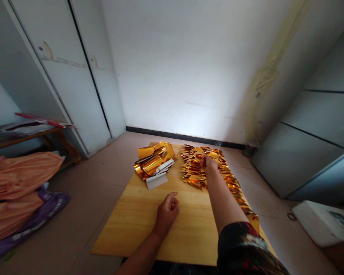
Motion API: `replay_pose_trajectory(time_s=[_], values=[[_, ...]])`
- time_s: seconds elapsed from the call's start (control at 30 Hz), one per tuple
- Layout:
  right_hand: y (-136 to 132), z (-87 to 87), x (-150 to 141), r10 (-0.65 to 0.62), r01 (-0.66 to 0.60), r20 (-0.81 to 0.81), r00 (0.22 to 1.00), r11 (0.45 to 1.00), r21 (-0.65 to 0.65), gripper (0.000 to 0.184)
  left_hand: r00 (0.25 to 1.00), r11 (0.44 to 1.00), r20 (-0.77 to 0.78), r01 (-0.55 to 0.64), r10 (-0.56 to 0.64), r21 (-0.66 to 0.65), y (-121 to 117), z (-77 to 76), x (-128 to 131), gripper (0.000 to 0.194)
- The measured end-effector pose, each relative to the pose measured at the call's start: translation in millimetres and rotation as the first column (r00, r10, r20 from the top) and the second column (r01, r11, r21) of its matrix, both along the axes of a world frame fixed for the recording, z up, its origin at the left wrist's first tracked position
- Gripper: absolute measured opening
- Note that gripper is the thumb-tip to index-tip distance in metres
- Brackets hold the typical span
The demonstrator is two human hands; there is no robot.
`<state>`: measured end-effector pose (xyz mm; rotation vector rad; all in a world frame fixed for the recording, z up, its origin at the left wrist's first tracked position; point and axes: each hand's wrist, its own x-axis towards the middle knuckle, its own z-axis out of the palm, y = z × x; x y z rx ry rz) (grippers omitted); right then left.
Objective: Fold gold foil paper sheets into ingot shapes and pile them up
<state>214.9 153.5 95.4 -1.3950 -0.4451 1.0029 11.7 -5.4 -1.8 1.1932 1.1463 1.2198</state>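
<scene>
My right hand [210,164] reaches out over rows of folded gold foil paper pieces [193,177] with pointed ends at the table's far right. Its fingers are pinched together at one shiny folded piece [199,156]; the fingertips are partly hidden. My left hand [167,210] is over the middle of the wooden table [126,229], its fingers curled in and nothing visible in them. Beyond it, at the far left of the tabletop, lies a loose pile of flat gold foil sheets [153,164], some showing white undersides [157,180].
More folded gold pieces [236,191] run down the table's right edge. Peach and purple bags [23,175] lie at left beside a low wooden bench [57,133]. Grey cabinets [83,76] stand at left; a white box [322,221] sits on the floor at right.
</scene>
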Motion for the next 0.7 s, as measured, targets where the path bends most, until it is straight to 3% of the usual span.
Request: replay_pose_trajectory(time_s=[0.1,0.17,0.2,0.33,0.43,0.5,0.6,0.7], values=[[-30,21.5,4,0.044,-0.044,0.002,0.999,0.995,0.086,0.022,1.0,1.0,-0.006,0.005,-0.005,0.021,0,-3.9,1,0.04],[-59,26.4,3,0.106,-0.135,0.139,0.985,0.967,0.215,0.023,0.999,0.998,-0.039,-0.005,0.008,0.058,-1,-6.6,1,0.035],[-75,24.4,1,0.134,-0.189,0.244,0.96,0.957,0.218,0.027,0.998,0.996,-0.067,-0.012,0.018,0.088,-1,-7.1,0,0.03],[-141,-12.5,-11,0.351,-0.461,0.579,0.736,0.886,0.048,0.034,0.978,0.964,-0.185,-0.048,0.099,0.26,2,1.0,-14,0.013],[-175,-51.1,-19,0.476,-0.609,0.641,0.601,0.793,-0.018,0.037,0.945,0.921,-0.216,-0.157,0.245,0.356,17,18.5,-37,0.011],[-185,-70.5,-22,0.473,-0.629,0.67,0.573,0.778,-0.011,0.037,0.905,0.887,-0.247,-0.229,0.346,0.402,33,32.9,-55,0.011],[-186,-86.1,-27,0.44,-0.577,0.654,0.616,0.817,-0.006,0.038,0.776,0.86,-0.435,-0.26,0.457,0.439,61,53.3,-76,0.016],[-181,-91.4,-30,0.433,-0.541,0.615,0.659,0.841,-0.011,0.039,0.509,0.904,-0.752,-0.156,0.419,0.399,86,66.1,-85,0.026]])
